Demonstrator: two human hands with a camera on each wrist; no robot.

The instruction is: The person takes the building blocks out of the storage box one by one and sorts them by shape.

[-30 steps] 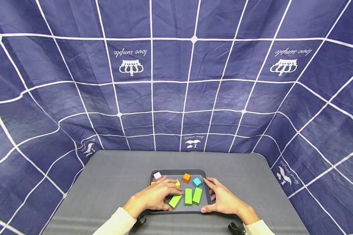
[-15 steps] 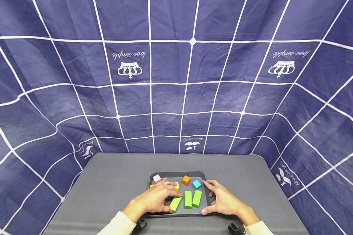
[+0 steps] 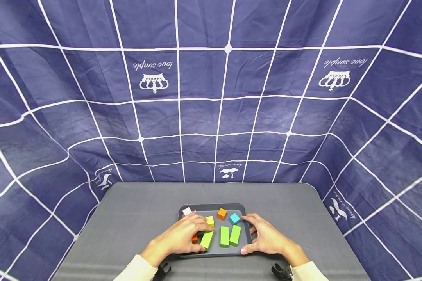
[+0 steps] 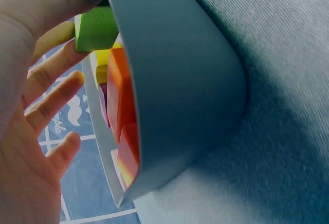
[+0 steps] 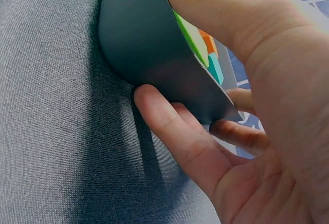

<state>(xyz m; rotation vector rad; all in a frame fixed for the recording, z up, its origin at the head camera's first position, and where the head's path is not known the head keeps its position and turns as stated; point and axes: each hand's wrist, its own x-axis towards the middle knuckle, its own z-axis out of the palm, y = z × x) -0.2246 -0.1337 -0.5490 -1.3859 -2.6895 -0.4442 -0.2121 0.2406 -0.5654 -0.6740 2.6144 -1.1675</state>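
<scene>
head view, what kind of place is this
Probably a staged recording setup, not a lived-in room: a blue grid-printed cloth hangs as backdrop around a grey-covered table, with only a tray of coloured blocks on it.

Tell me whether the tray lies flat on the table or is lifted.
Cannot tell. The tray looks level on the table, but the right hand has fingers under its rim.

Grey table [image 3: 133, 218] w/ navy grid-pattern cloth backdrop [image 3: 204, 113] behind & at sides.
</scene>
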